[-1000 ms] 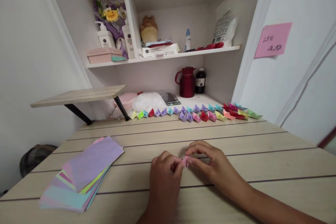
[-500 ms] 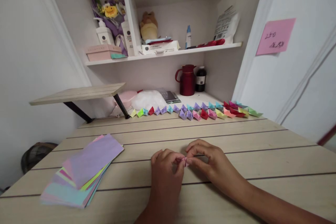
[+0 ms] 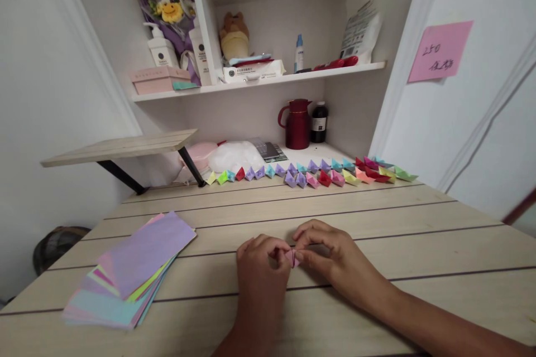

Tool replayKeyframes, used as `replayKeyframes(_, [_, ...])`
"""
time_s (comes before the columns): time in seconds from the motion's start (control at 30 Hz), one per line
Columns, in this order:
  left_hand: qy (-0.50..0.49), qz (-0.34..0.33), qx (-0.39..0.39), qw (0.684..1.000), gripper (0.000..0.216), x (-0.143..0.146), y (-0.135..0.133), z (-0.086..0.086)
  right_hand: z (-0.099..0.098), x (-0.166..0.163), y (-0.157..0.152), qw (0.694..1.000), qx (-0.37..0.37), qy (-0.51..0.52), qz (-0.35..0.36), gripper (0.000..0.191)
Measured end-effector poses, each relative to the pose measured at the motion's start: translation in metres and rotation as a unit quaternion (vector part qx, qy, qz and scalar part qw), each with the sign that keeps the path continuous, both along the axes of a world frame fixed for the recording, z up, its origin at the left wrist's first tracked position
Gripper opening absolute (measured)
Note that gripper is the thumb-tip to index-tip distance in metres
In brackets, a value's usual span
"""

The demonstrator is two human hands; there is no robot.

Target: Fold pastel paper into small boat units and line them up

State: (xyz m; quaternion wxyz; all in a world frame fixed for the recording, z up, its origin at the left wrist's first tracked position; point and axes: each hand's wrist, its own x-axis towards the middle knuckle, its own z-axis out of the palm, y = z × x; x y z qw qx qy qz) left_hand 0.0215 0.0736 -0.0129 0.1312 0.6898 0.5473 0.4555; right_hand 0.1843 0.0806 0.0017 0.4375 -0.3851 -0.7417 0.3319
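Low over the planked desk (image 3: 201, 304), we held a small pink folded paper (image 3: 292, 258) between our two hands, near the middle of the near part of the desktop. Our left hand (image 3: 263, 265) had thumb and forefinger nearly together, pinching its left side, the other fingers curled. Our right hand (image 3: 329, 251) pinched the opposite side with thumb and fingertips almost meeting, the rest of the fingers arched loosely. Well apart to the left, we had a fanned stack of coloured sheets (image 3: 146, 256), a purple one on top. Beyond our hands, folded paper boats (image 3: 324, 179) stood along the far edge, a long rear line with a shorter line in front toward the right. By the left end of these stood a raised wooden stand (image 3: 121, 148) on black legs. Farther back we saw a dark red jug (image 3: 298, 129) just beside a dark bottle (image 3: 319, 122), below a white shelf (image 3: 293, 77).
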Motion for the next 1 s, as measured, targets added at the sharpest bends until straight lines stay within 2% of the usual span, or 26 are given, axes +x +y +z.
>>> replayKeyframes(0.13, [-0.073, 0.026, -0.015, 0.997, 0.028, -0.012, 0.008, -0.002, 0.000, 0.000, 0.002, 1.000, -0.012, 0.004, -0.007, 0.017])
replayKeyframes(0.27, [-0.109, 0.042, 0.029, 0.993, 0.024, -0.012, 0.010, -0.001, 0.001, -0.001, 0.001, 1.000, -0.015, 0.005, -0.009, 0.014])
replayKeyframes(0.37, [-0.081, 0.016, 0.038, 0.996, 0.025, -0.005, 0.005, 0.002, 0.002, -0.001, 0.001, 1.000, -0.010, 0.003, -0.017, 0.011])
replayKeyframes(0.5, [-0.038, -0.014, 0.027, 0.999, 0.015, 0.001, 0.000, 0.004, 0.001, 0.000, 0.002, 1.000, -0.006, 0.003, -0.017, 0.009])
replayKeyframes(0.83, [0.011, -0.018, 0.050, 0.999, 0.014, 0.003, -0.001, 0.003, -0.001, -0.002, 0.001, 1.000, 0.007, -0.014, -0.018, 0.014])
replayKeyframes(1.0, [0.010, -0.003, 0.009, 1.000, 0.013, 0.007, -0.001, -0.002, 0.000, -0.004, -0.001, 1.000, 0.008, -0.014, -0.010, 0.017])
